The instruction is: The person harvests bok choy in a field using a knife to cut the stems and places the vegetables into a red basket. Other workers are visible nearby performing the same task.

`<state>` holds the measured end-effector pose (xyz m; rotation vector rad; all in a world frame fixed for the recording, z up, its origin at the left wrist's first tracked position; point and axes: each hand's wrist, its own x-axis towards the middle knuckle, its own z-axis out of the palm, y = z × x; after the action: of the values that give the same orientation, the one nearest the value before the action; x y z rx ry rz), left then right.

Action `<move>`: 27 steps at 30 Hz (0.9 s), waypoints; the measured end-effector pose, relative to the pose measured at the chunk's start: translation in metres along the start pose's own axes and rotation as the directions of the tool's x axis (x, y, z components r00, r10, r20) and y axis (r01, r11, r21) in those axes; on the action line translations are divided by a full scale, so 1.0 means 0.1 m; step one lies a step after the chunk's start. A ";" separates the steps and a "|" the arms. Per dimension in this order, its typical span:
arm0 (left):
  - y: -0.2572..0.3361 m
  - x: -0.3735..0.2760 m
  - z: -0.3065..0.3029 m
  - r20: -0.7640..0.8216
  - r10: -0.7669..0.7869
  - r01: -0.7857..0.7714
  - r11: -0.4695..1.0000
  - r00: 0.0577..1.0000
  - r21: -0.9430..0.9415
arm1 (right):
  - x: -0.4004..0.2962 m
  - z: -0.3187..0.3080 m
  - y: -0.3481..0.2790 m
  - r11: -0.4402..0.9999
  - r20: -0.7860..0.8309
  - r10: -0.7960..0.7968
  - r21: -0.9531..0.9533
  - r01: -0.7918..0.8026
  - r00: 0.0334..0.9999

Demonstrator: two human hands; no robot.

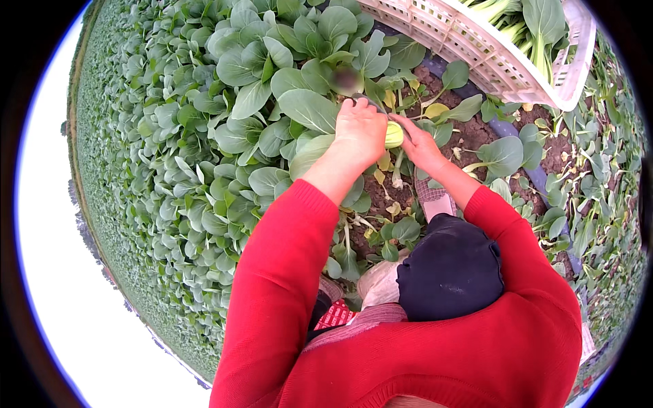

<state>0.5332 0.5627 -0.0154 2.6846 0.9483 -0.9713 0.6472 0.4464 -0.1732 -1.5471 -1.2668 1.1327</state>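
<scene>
My left hand [361,127] is closed around a head of bok choy [394,135]. Its pale green base sticks out to the right of the fist, and broad leaves lie to the left. Against the right side of that base is my right hand [421,145], its fingers pointing up and left. A thin dark edge, perhaps a blade [371,103], shows just above and between the hands; my fingers and the plant hide most of it, so its hold is unclear. Growing bok choy [250,64] stands close by on the left.
A pale plastic crate [449,38] with cut greens [543,25] stands at the upper right. A dark hose or pipe [502,127] crosses the soil [474,140] beneath it. Loose and yellowed leaves lie around my shoe [428,191]. Dense rows of plants fill the left.
</scene>
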 end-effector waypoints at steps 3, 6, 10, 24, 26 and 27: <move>-0.43 0.18 0.62 0.006 -0.276 0.261 0.917 0.961 0.303 | 0.10 0.05 -0.27 0.987 0.109 0.000 -0.162 0.018 0.994; -0.65 -0.04 0.94 0.078 -0.321 0.284 0.910 0.944 0.303 | 0.21 0.16 -0.26 0.968 0.138 -0.116 -0.206 0.143 0.984; -0.58 -0.24 1.16 -0.089 -0.328 0.340 0.911 0.940 0.232 | 0.37 0.29 -0.23 0.967 0.214 -0.011 -0.245 0.065 0.977; -0.81 -0.39 1.43 -0.199 -0.335 0.339 0.941 0.921 -0.016 | 0.63 0.40 -0.11 0.974 0.399 0.215 -0.160 -0.163 0.892; -0.79 -0.39 1.41 -0.164 -0.357 0.354 0.934 0.920 -0.049 | 0.58 0.44 -0.05 0.970 0.430 0.217 -0.196 -0.144 0.876; -0.79 -0.39 1.40 -0.139 -0.370 0.364 0.929 0.919 -0.068 | 0.50 0.52 0.06 0.972 0.429 0.200 -0.201 -0.123 0.881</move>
<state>0.3879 0.5604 -0.0946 2.6266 1.5283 -0.8002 0.6034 0.4975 -0.1989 -1.5919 -1.5913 1.5934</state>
